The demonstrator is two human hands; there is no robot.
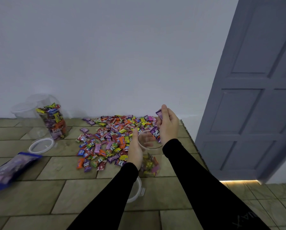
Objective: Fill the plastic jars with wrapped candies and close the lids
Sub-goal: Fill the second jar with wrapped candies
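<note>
A heap of wrapped candies [115, 138] in many colours lies on the stone-pattern surface. My left hand [135, 150] grips a clear plastic jar [149, 161] by its side; the jar stands open with some candies at its bottom. Just above the jar's rim, my right hand [168, 126] holds purple wrapped candies [155, 134]. A lid [136, 190] lies on the surface under my left forearm, partly hidden.
At the back left stands a jar full of candies [53, 122] with empty clear jars [25, 112] behind it. A loose lid [41, 145] lies before them. A blue and purple candy bag [11, 168] lies at the left. A grey door [255, 97] stands at the right.
</note>
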